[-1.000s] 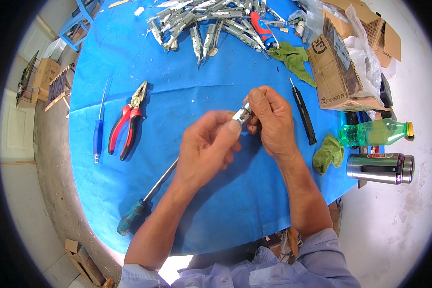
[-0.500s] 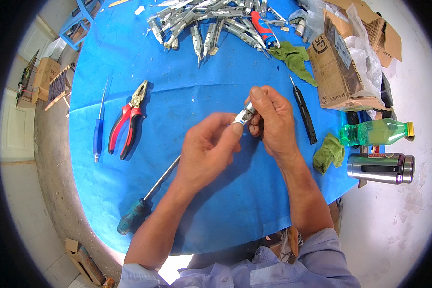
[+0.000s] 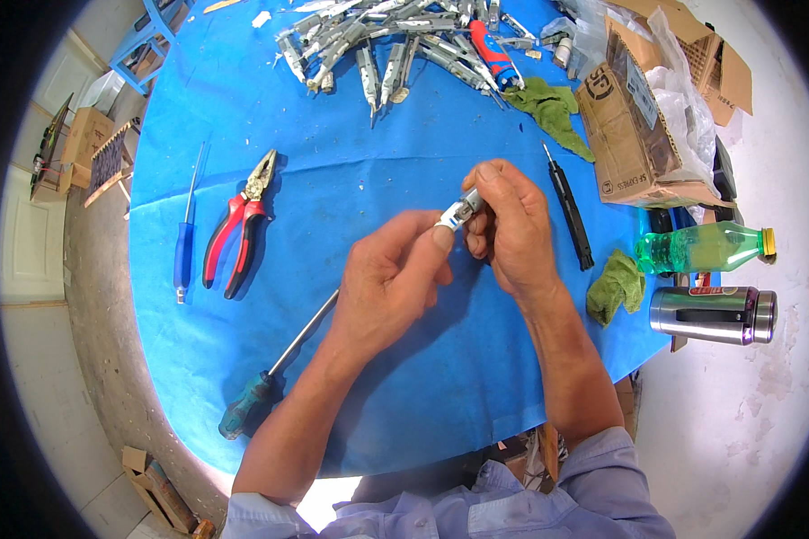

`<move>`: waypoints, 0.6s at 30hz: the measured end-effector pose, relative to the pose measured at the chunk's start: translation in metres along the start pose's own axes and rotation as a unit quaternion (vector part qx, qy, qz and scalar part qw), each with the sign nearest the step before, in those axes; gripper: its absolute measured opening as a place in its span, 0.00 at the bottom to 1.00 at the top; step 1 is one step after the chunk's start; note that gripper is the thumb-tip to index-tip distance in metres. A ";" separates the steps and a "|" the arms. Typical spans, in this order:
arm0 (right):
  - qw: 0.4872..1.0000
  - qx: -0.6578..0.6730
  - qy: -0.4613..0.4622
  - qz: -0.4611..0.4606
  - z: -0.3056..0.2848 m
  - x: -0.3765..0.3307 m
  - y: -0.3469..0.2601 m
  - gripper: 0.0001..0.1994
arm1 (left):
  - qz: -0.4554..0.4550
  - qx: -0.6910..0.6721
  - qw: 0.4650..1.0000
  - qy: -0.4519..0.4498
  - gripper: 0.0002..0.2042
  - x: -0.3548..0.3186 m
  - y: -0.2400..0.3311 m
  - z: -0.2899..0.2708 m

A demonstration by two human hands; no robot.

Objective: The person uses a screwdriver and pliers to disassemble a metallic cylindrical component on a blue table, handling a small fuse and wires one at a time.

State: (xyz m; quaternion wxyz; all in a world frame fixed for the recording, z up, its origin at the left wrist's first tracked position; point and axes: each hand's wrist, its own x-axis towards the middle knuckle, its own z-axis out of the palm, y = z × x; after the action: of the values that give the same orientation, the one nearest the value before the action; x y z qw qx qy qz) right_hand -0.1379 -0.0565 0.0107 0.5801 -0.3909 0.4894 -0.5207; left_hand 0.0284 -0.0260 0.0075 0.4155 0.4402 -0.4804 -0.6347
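Note:
Over the middle of a blue-covered table, both my hands pinch one small silvery metal part. My left hand grips its near end with thumb and fingertips. My right hand closes around its far end, fingers curled. Most of the part is hidden between the fingers.
Red-handled pliers and a blue screwdriver lie at left, a green-handled screwdriver near my left forearm. A pile of several metal parts sits at the back. A black screwdriver, green rags, a cardboard box, a green bottle and a steel flask are at right.
Both hands stay on the small metal part with only slight finger shifts; nothing else has moved.

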 end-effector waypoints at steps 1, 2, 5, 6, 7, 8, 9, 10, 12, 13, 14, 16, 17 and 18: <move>1.000 -0.008 0.004 -0.002 0.002 -0.001 -0.002 0.14 | -0.002 -0.001 1.000 -0.001 0.18 0.000 0.000 -0.001; 1.000 -0.016 0.008 -0.004 0.004 -0.002 -0.003 0.14 | -0.004 0.001 1.000 -0.002 0.18 0.000 0.000 -0.001; 1.000 -0.011 -0.019 0.005 0.002 -0.002 -0.003 0.15 | -0.004 0.004 1.000 -0.005 0.19 0.000 0.001 -0.001; 1.000 -0.009 -0.024 0.004 0.001 -0.002 -0.002 0.16 | -0.003 0.003 1.000 -0.007 0.19 0.000 0.001 -0.001; 1.000 -0.007 -0.029 0.004 -0.001 0.000 0.000 0.16 | -0.001 0.003 1.000 -0.009 0.20 0.000 0.001 -0.001; 0.999 -0.006 -0.035 0.004 -0.001 0.000 0.001 0.17 | 0.001 0.006 1.000 -0.011 0.20 0.000 0.001 -0.001; 0.999 -0.007 -0.035 0.000 -0.001 0.000 0.001 0.17 | 0.003 0.008 1.000 -0.013 0.20 0.000 0.000 -0.001; 0.999 -0.008 -0.035 -0.004 -0.001 0.000 0.002 0.18 | 0.005 0.011 1.000 -0.015 0.21 0.000 0.000 -0.001; 0.999 -0.012 -0.036 -0.009 0.000 0.000 0.002 0.18 | 0.002 0.013 1.000 -0.015 0.21 0.000 -0.001 -0.001; 0.999 -0.015 -0.038 -0.011 0.000 0.000 0.002 0.18 | 0.001 0.013 1.000 -0.015 0.21 0.000 -0.001 -0.002; 0.999 -0.018 -0.039 -0.014 0.000 0.000 0.002 0.18 | 0.002 0.013 1.000 -0.016 0.21 0.000 -0.001 -0.002; 0.999 -0.020 -0.039 -0.013 -0.001 0.000 0.003 0.19 | 0.005 0.011 1.000 -0.018 0.21 0.000 -0.002 -0.002; 0.999 -0.022 -0.039 -0.013 -0.001 0.001 0.003 0.19 | 0.007 0.012 1.000 -0.018 0.21 0.000 -0.003 -0.001; 0.999 -0.026 -0.036 -0.019 0.000 0.001 0.003 0.19 | 0.010 0.012 1.000 -0.017 0.21 0.000 -0.003 -0.001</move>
State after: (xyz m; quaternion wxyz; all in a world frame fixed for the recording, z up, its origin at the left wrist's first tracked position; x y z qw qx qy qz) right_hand -0.1374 -0.0567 0.0078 0.5767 -0.4338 0.4741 -0.5044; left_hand 0.0290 -0.0256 0.0044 0.4080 0.4298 -0.4995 -0.6319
